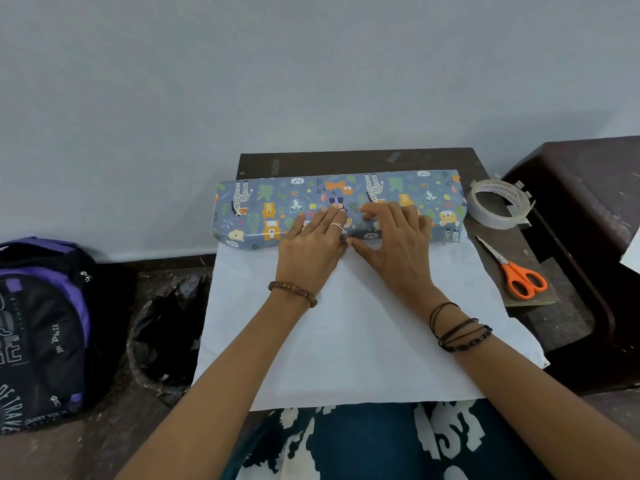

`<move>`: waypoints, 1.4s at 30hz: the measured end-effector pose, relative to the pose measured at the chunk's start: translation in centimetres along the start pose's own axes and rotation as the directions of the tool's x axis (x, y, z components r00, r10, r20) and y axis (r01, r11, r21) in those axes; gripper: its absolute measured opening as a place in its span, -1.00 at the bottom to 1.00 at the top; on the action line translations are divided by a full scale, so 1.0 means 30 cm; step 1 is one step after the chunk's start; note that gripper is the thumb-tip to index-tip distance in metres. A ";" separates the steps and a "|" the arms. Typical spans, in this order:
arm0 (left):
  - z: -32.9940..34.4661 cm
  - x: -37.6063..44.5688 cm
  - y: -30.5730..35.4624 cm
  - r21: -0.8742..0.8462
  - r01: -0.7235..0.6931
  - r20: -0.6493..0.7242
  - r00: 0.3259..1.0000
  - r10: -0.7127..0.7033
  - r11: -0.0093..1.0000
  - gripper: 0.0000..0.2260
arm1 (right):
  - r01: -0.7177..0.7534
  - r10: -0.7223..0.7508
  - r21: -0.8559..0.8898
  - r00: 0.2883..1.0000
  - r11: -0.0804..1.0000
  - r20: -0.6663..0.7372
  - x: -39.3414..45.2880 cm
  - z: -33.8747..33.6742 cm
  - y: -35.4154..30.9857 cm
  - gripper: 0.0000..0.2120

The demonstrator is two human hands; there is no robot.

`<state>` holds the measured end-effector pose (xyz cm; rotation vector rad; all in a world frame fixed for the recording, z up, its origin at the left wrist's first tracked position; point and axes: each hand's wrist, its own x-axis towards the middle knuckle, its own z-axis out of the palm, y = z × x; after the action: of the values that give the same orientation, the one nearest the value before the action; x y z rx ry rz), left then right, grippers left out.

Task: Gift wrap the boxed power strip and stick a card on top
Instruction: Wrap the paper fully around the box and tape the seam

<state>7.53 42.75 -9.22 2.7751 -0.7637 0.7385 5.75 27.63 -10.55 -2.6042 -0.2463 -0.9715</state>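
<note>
A dark table stands against a pale wall. On it, both hands, left and right, press flat on the wrapped box over white paper; tape and scissors lie to the right.

L hand and R hand press flat on wrapped box, fingers straight. White paper spreads below box. Tape, scissors at right; backpack at left.
</note>
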 end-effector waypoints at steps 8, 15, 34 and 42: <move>-0.079 0.003 -0.002 0.034 0.055 0.126 0.990 -0.059 0.998 -0.43 | -0.081 0.072 0.226 0.996 0.971 0.047 0.026 -0.019 0.011 -0.61; -0.131 0.015 0.001 0.028 0.172 0.402 0.900 -0.168 0.985 -0.49 | -0.078 0.050 0.236 0.991 0.969 0.121 0.037 -0.036 0.017 -0.61; -0.162 0.035 0.021 0.096 0.174 0.421 0.885 -0.198 0.980 -0.60 | 0.091 -0.088 -0.018 0.989 0.996 0.119 0.033 -0.015 0.031 -0.59; -0.175 0.045 0.026 0.103 0.155 0.422 0.888 -0.185 0.982 -0.61 | 0.042 -0.034 -0.072 0.993 0.996 0.117 0.024 -0.016 0.009 -0.50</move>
<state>5.93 43.00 -3.98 3.0567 -0.5521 0.1140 6.06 27.24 -9.80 -2.7370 -0.2952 -0.8592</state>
